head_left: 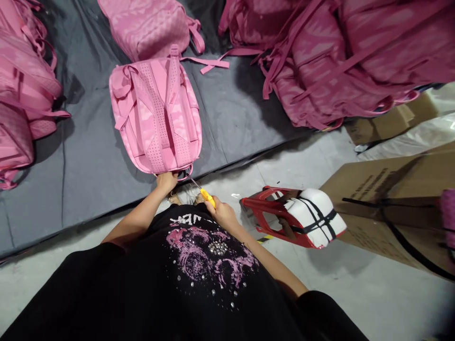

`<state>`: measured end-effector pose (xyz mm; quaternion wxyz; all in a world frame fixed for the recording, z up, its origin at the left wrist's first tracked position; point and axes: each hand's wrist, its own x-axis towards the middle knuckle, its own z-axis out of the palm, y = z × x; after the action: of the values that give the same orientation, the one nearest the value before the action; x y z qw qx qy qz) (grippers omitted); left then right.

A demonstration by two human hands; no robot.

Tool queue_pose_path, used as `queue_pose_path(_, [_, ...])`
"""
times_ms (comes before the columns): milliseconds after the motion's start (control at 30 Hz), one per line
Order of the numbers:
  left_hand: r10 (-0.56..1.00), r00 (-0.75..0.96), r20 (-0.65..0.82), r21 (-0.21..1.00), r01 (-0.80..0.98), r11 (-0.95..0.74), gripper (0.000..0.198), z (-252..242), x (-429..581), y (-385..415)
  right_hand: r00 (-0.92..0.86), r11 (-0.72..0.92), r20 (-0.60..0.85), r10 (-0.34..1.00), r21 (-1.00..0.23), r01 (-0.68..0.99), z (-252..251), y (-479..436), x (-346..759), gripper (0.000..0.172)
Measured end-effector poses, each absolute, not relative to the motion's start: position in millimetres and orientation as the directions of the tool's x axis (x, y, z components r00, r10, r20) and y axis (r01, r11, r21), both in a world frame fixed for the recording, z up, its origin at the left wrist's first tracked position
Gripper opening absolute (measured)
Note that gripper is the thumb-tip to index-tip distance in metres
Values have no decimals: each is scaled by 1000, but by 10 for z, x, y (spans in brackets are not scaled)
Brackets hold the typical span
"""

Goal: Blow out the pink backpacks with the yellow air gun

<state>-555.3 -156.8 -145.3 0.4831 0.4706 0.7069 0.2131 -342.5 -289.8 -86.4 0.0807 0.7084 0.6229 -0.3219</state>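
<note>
A pink backpack (pixel 161 116) lies on the grey-covered table (pixel 231 113), its straps facing up and its near end at the table's front edge. At that end my left hand (pixel 167 181) is closed on the backpack's edge, with its fingertips partly hidden beneath it. My right hand (pixel 222 212) grips the yellow handle of a screwdriver-like tool (pixel 207 195). The tool's thin metal shaft points up and left to a pink loop (pixel 191 170) at the backpack's near end. What its tip touches is too small to tell.
More pink backpacks lie at the left (pixel 26 90), behind (pixel 152 28) and in a pile at the right (pixel 320 66). A red stool with a white strapped cushion (pixel 313 218) stands right of me, beside a large cardboard box (pixel 387 203).
</note>
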Motion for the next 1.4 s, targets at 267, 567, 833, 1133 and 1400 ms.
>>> queue_pose_path(267, [940,86,-330,281,960,11,47,-1177,-5492,-1993,-101,-61,-447,889,-334,941,-848,-2523,-3343,44])
queue_pose_path(567, [968,213,-128,17,977,-213,36,-854,-5432,-2208,-228,48,-486,844,-355,934,-752,-2411,-3369,48])
queue_pose_path(833, [957,290,19,-8,957,-290,84,-1074,-5620,-1620,-195,48,-556,808,-268,962,-721,-2502,-3505,45])
queue_pose_path(1133, [971,-187,150,830,558,-21,59,-609,-5365,-1302,-152,35,-324,934,-341,939,-556,-2802,-3288,41])
queue_pose_path(1400, [878,-446,-173,896,-442,-48,25,-524,-5083,-1820,-287,184,-184,940,-434,882,-537,-3103,-3123,45])
